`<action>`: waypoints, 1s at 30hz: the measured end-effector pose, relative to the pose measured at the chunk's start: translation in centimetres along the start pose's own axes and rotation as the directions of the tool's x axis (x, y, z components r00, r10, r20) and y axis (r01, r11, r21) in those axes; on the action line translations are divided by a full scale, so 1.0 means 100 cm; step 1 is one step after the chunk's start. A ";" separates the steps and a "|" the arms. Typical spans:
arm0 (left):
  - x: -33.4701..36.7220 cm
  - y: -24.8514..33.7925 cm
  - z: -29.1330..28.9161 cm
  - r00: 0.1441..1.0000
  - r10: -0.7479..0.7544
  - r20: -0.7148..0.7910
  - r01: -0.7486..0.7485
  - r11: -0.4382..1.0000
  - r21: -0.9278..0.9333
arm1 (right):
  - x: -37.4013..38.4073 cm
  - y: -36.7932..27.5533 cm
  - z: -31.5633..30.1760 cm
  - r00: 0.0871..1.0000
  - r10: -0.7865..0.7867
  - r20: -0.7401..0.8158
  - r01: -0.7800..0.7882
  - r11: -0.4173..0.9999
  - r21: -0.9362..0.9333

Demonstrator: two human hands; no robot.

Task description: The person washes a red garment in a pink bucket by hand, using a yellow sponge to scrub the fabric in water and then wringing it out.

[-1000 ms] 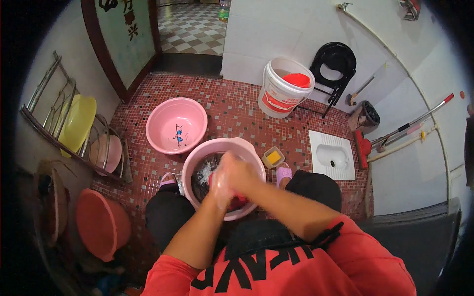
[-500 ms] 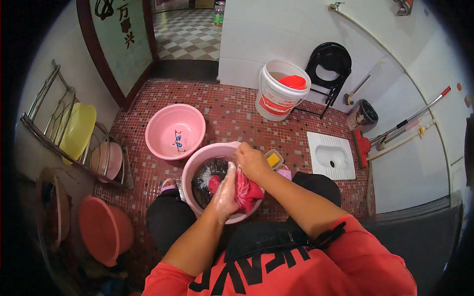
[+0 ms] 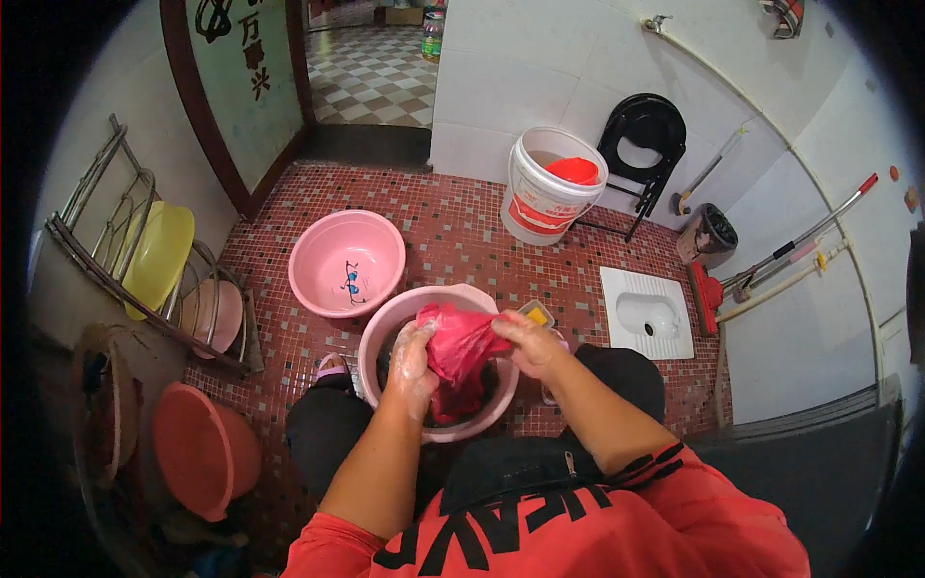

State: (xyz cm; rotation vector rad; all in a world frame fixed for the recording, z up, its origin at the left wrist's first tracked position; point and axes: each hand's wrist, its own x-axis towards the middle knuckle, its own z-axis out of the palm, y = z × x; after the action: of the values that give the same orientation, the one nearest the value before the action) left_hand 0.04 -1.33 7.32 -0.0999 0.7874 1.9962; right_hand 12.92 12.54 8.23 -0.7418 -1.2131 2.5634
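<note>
A wet red cloth (image 3: 457, 349) is stretched between my hands over a pink washbasin (image 3: 370, 339) on the floor between my feet. My left hand (image 3: 412, 359), with suds on it, grips the cloth's left side. At its upper right corner, my right hand (image 3: 528, 343) pinches the fabric. The cloth's lower part hangs down into the basin, where dark water or dark fabric shows around it. Just beyond my right hand lies a yellow bar of soap (image 3: 537, 316) in a small dish, partly hidden by the hand.
Beyond the basin stands a second pink basin (image 3: 328, 252). A white bucket (image 3: 536, 197) with a red scoop (image 3: 574, 171) is farther back, beside a black folding chair (image 3: 617, 120). At right is a squat toilet (image 3: 627, 332); at left, a metal rack (image 3: 92, 252) and a reddish basin (image 3: 183, 453).
The red cloth was bunched between my hands; now it is spread and lifted higher over the basin. My right hand has moved right and nearer, away from the left.
</note>
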 end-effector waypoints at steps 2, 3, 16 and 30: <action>0.004 -0.008 -0.005 1.000 -0.012 0.020 0.012 1.000 -0.006 | 0.004 -0.014 0.006 0.998 -0.069 0.005 0.069 0.997 0.029; 0.008 -0.011 -0.007 0.999 -0.018 0.042 0.019 1.000 -0.013 | 0.007 -0.018 0.011 0.990 -0.140 0.013 0.139 0.989 0.056; -0.009 -0.038 0.012 0.911 -0.391 0.129 0.411 0.878 -0.244 | 0.040 0.029 0.044 0.840 -0.489 0.235 0.178 -0.160 -0.971; 0.001 -0.043 -0.013 0.946 -0.324 0.030 0.324 0.928 -0.183 | 0.013 0.026 0.104 0.985 0.011 0.173 0.165 -0.363 -0.917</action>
State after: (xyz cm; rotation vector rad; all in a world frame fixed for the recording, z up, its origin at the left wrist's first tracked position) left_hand 3.16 -0.57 4.17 -0.3200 0.5427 1.7480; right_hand 6.47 4.55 11.35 -0.5172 -3.2808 0.5297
